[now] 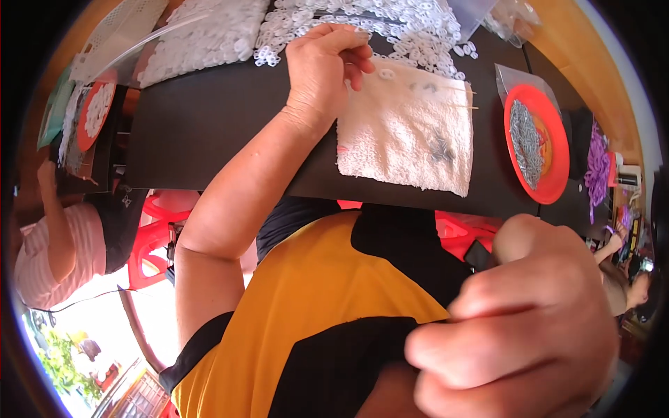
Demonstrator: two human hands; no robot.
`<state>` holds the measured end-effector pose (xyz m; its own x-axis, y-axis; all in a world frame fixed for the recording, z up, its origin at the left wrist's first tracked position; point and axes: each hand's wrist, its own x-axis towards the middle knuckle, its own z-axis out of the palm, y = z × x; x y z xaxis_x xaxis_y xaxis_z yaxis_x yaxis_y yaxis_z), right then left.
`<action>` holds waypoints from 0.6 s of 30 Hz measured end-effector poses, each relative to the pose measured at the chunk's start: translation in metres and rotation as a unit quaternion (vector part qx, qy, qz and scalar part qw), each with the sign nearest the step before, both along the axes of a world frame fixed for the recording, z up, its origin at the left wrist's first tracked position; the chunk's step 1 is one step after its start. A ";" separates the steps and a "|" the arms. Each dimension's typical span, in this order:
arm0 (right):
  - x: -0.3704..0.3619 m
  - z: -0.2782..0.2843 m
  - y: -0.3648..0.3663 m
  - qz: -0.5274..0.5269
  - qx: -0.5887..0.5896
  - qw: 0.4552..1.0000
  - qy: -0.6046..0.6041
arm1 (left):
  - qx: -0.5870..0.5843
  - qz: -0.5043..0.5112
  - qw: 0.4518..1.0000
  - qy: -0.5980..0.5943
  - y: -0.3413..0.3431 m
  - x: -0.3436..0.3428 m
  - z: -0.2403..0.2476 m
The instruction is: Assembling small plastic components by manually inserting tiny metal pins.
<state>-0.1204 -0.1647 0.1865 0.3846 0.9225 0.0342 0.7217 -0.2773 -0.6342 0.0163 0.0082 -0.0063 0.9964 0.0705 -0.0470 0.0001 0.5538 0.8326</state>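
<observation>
My left hand (322, 66) reaches over the far-left corner of a white towel (397, 139), beside a heap of small white oval plastic pieces (418, 50). Its fingers are curled in, and what they may hold cannot be made out. On the towel lie a small cluster of grey metal pins (440, 148), a loose white piece (385, 73) and a few small dark bits. My right hand (519, 327) is raised close to the camera at lower right, blurred, fingers curled closed. Anything inside it is hidden.
An orange-red bowl (554, 174) of grey metal pins stands right on the dark table (202, 132). A clear bag of white pieces (198, 49) lies far left. Another person's arm (56, 223) shows at the left, near an orange plate of white pieces (96, 115). Someone else is at far right.
</observation>
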 end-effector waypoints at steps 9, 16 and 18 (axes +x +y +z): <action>0.148 -0.161 0.006 -0.278 0.051 0.918 -0.278 | 0.032 0.007 0.999 0.015 0.013 -0.007 0.005; 0.154 -0.174 0.021 -0.261 -0.031 0.942 -0.210 | 0.024 0.003 0.999 0.030 0.017 -0.007 0.003; 0.157 -0.182 0.020 -0.253 -0.050 0.936 -0.238 | 0.027 -0.002 0.999 0.037 0.016 -0.007 0.003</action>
<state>0.0369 -0.1442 0.0047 0.7365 0.6337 0.2367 0.6760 -0.7011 -0.2268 0.0095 0.0243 -0.0031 0.9907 0.0703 -0.1164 0.0649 0.5079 0.8589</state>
